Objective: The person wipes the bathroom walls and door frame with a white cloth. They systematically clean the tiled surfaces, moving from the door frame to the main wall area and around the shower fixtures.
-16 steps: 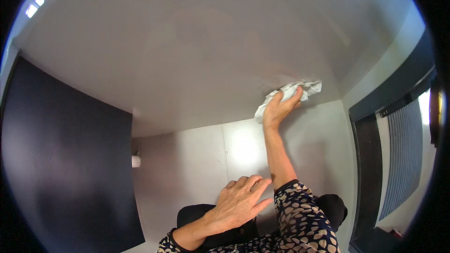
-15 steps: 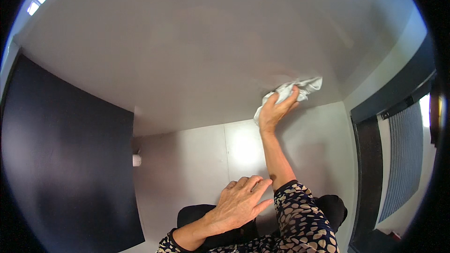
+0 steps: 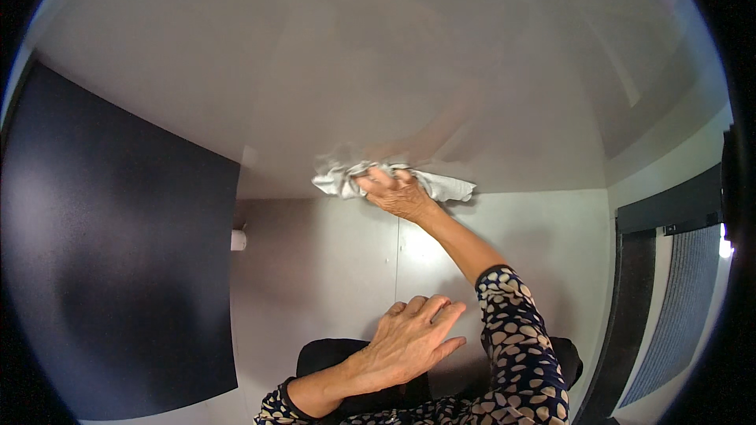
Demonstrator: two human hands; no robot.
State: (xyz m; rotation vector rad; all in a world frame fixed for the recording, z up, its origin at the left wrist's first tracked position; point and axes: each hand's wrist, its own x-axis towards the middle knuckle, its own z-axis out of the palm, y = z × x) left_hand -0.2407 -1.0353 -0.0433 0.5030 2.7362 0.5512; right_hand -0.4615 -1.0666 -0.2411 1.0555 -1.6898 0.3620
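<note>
My right hand [image 3: 400,193] is closed on a crumpled white cloth [image 3: 447,186] and presses it against the low part of a glossy grey wall panel [image 3: 370,71]. The cloth spreads out to both sides of the fingers, which are a little blurred. A faint reflection of the arm shows in the panel just above. Nearer to me, my left hand [image 3: 409,342] hangs in the air above my lap with its back up. Its fingers are bent loosely, the thumb stands apart, and nothing is in it.
A large dark panel [image 3: 118,244] stands on the left, with a small white cylinder [image 3: 239,240] at its edge. Pale floor [image 3: 346,260] with a seam lies below the wall. At the right is a dark frame [image 3: 634,291] beside a ribbed grey-blue surface [image 3: 673,299].
My right hand has moved left along the base of the wall panel with the cloth, which is now spread wider. My left hand has hardly moved. The view has shifted slightly.
</note>
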